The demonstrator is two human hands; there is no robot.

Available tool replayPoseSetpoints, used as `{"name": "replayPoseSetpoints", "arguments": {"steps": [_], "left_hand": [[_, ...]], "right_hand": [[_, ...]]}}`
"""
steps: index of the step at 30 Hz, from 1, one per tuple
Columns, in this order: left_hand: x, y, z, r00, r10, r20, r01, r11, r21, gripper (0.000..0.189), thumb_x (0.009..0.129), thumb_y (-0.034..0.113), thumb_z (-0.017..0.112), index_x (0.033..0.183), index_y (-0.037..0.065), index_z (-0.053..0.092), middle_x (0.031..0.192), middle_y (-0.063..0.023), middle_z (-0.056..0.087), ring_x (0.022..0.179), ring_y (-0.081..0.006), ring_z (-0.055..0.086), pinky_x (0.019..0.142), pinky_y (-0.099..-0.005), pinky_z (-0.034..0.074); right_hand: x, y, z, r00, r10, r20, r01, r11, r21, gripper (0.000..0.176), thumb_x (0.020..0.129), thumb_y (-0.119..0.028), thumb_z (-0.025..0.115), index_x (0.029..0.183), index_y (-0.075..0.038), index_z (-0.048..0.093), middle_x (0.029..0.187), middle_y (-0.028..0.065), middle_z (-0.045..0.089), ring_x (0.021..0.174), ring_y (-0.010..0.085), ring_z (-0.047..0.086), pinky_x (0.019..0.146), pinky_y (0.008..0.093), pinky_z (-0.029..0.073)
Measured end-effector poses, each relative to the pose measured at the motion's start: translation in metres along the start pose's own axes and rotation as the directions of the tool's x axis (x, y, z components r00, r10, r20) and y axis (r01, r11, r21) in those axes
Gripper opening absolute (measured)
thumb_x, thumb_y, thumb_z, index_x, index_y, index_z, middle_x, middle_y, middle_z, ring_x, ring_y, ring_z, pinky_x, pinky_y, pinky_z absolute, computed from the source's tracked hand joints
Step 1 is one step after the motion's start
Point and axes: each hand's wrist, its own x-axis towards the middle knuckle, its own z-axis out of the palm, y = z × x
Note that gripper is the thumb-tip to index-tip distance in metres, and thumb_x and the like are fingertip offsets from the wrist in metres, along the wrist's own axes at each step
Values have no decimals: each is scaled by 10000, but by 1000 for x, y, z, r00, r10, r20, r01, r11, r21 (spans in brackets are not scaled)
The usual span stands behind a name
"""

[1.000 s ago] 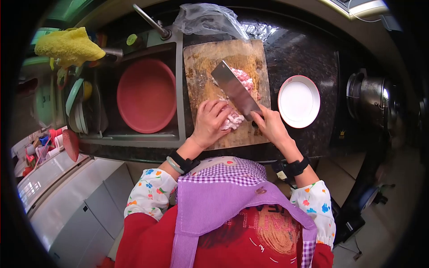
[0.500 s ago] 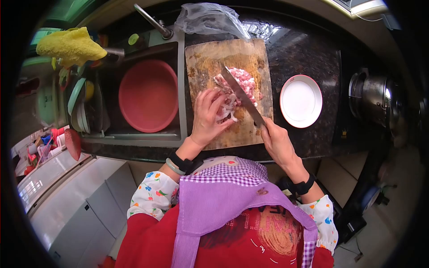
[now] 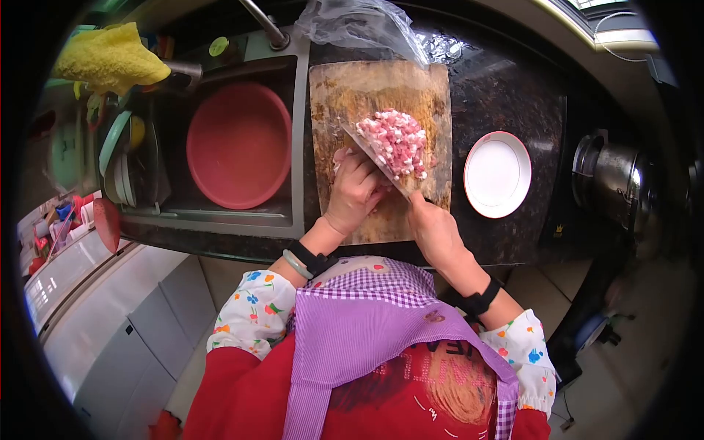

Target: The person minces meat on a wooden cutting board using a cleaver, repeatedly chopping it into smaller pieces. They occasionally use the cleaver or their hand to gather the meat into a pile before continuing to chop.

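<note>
My right hand [image 3: 434, 229] is closed round the handle of a knife [image 3: 375, 159], whose blade slants up and left across the wooden cutting board [image 3: 339, 92]. Beyond the blade lies a pile of diced pink and white meat [image 3: 396, 139]. On the near left side of the blade, my left hand [image 3: 355, 192] presses down with bent fingers on an uncut piece of meat [image 3: 341, 155]. Most of that piece is hidden under the fingers. The left knuckles are right beside the blade.
A white bowl with a red rim [image 3: 522, 147] stands right of the board. Left of it, a red basin [image 3: 242, 198] sits in the sink [image 3: 300, 147]. A crumpled clear plastic bag [image 3: 359, 29] lies behind the board, and a metal pot [image 3: 616, 161] is at far right.
The knife has shifted left, closer over the held meat, and more of the diced pile shows. My left fingers have curled in tighter. The whole view has shifted slightly.
</note>
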Motion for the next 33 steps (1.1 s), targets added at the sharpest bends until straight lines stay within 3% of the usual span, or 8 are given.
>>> {"name": "replayPoseSetpoints", "arguments": {"steps": [5,8,10,13,21,25,29,33], "left_hand": [[1,-3,-2,991,-17,131,19,1000,-13,364,641,28,736,992,2,645,1049,-139,619,1050,-341,568,947,-418,458],[-2,2,-13,996,-15,89,17,999,-28,369,662,17,722,1023,-1,646,1060,-139,617,1058,-340,571,970,-431,447],[-3,6,-21,995,4,103,-6,1000,19,440,682,31,729,1107,-10,622,1160,-158,593,1130,-355,541,1011,-452,422],[-2,7,-21,959,-279,-54,284,947,148,642,649,110,771,1225,-38,532,1271,-202,511,1197,-391,462,1030,-454,394],[-3,-3,-2,962,-270,-33,270,963,6,519,656,74,725,1138,-52,579,1162,-197,559,1125,-394,507,988,-441,422],[-4,-6,3,980,-196,-22,196,981,-18,482,660,39,713,1119,-41,591,1123,-201,574,1080,-400,529,950,-436,445],[-2,-10,-5,987,-134,84,139,989,-58,500,661,38,732,1135,-37,590,1126,-198,584,1069,-394,541,938,-438,456],[0,-4,-14,987,-141,76,148,984,-101,530,652,54,762,1149,-34,599,1160,-188,589,1101,-386,542,965,-438,446]], "right_hand": [[64,-4,10,987,-67,-146,90,984,153,83,908,-57,531,935,7,484,715,305,597,733,477,626,608,550,475],[64,9,2,961,-134,-244,206,931,300,104,933,-76,533,920,15,485,732,320,581,746,482,616,598,539,459],[37,7,-2,974,-104,-202,157,951,268,118,948,-91,537,938,12,479,715,308,574,738,480,610,583,521,457],[4,-3,-26,998,65,-13,-60,973,221,101,945,-79,532,955,4,475,702,294,572,727,479,607,576,512,458],[-21,4,-16,995,70,77,-80,989,128,82,935,-61,519,949,-9,458,665,288,568,700,479,608,589,537,471],[19,-7,7,993,114,-12,-112,988,106,112,942,-68,523,1021,3,489,691,308,576,703,502,591,596,562,446],[86,-20,19,983,-17,-185,58,975,216,123,959,-121,488,974,1,499,696,308,605,727,503,617,643,572,481],[80,-5,3,956,-58,-289,153,935,320,110,940,-84,548,947,26,558,718,306,589,753,489,610,618,532,461]]}}
